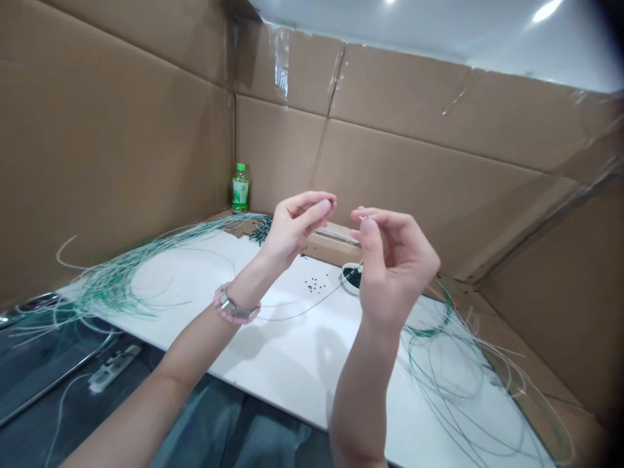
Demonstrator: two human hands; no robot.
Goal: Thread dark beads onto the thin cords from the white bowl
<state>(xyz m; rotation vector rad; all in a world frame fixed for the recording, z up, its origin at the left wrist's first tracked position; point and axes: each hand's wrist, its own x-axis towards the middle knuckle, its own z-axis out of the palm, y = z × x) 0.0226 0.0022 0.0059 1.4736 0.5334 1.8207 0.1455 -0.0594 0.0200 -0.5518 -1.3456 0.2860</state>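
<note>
My left hand (298, 224), with a bracelet on its wrist, is raised over the table with thumb and fingers pinched on a small black piece (331, 201). To its right and a little apart, my right hand (392, 250) is closed in a pinch on the pale tip of a thin wire (322, 301). The wire runs down from behind that hand and curves left above the white tabletop. Behind my right hand stands a white bowl (347, 284) of small black pieces, partly hidden. Several loose black pieces (315, 285) lie scattered left of the bowl.
Green and white wires (110, 283) spread over the left of the white table (273, 361); another loose coil (451, 351) lies on the right. A green bottle (240, 188) stands in the back corner. Cardboard walls (414, 169) enclose the table. A power strip (116, 369) sits below, left.
</note>
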